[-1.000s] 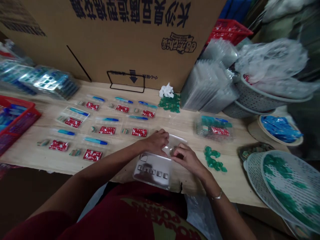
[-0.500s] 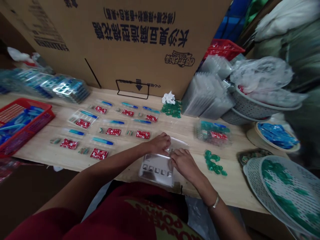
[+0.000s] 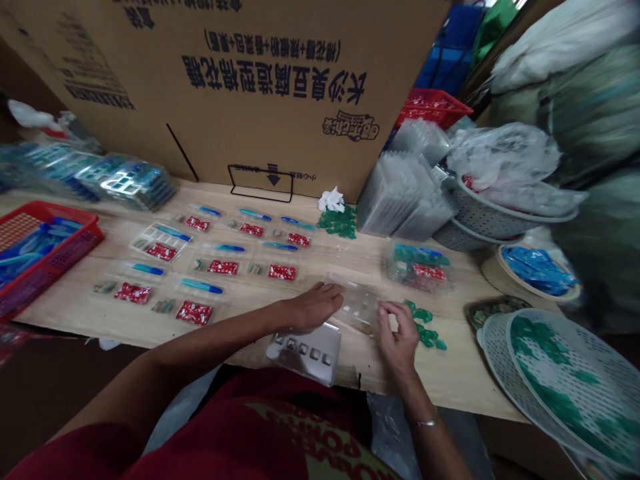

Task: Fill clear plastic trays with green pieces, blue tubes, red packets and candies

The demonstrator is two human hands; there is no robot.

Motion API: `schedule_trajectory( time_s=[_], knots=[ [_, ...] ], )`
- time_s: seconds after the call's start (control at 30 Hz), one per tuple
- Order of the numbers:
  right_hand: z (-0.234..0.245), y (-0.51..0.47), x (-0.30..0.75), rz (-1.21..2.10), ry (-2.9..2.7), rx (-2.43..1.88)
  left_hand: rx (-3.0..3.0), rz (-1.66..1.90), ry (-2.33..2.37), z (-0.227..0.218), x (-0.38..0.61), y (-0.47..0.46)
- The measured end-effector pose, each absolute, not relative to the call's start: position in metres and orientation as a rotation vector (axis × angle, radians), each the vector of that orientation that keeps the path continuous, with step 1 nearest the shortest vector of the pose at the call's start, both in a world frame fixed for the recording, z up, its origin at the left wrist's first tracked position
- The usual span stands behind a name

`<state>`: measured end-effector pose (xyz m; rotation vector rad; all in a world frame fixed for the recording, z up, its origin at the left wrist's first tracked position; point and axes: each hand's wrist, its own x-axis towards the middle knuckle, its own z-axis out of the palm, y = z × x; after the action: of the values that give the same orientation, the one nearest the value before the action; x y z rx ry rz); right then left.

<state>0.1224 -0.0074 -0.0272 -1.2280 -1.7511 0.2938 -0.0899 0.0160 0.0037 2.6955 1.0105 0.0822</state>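
A clear plastic blister tray (image 3: pixel 356 303) lies between my hands, its outline faint against the wood. My left hand (image 3: pixel 317 308) reaches across its left side with fingers stretched out and lowered onto the edge. At the opposite side, my right hand (image 3: pixel 400 333) is closed, thumb and forefinger pinching the tray's right edge. Closer to my body, more nested clear trays (image 3: pixel 303 355) with a row of square pockets sit by the table edge, partly under my left forearm. Small green packets (image 3: pixel 427 327) are scattered just beyond my right hand.
Left are filled trays with red packets (image 3: pixel 223 267) and blue pens, and a red basket (image 3: pixel 95 233) of pens. A cardboard box (image 3: pixel 280 127) stands behind. Clear trays (image 3: pixel 387 193), a filled tray stack (image 3: pixel 420 270), a grey basket (image 3: pixel 510 210) and a sieve (image 3: pixel 530 387) are right.
One clear tray has come off the nested trays and lies farther forward. My right hand has moved right to its far edge; my left hand has shifted slightly left and down.
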Motion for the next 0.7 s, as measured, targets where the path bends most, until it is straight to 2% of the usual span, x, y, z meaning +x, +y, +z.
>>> schedule_trajectory(
  time_s=[0.1,0.17,0.3,0.37,0.47,0.6,0.7],
  knots=[
    [-0.028,-0.016,0.129,0.163,-1.506,-1.304,2.694,0.252,1.091,0.026,-0.099,0.018],
    [-0.029,-0.016,0.13,0.188,-1.517,-1.312,2.717,0.355,1.147,0.039,-0.109,0.028],
    [-0.033,-0.007,0.126,0.462,-2.109,-1.194,2.759,0.471,1.417,0.051,-0.139,0.087],
    [-0.034,-0.001,0.123,0.533,-2.299,-1.182,2.719,0.439,1.636,0.048,-0.157,0.127],
    [-0.033,0.007,0.12,0.565,-2.358,-1.224,2.586,0.192,1.847,0.037,-0.185,0.183],
    [-0.028,0.015,0.118,0.672,-2.368,-1.239,2.519,0.112,1.889,0.026,-0.21,0.223],
    [-0.026,0.021,0.119,0.756,-2.374,-1.253,2.497,0.138,1.891,0.023,-0.209,0.219]
  ],
)
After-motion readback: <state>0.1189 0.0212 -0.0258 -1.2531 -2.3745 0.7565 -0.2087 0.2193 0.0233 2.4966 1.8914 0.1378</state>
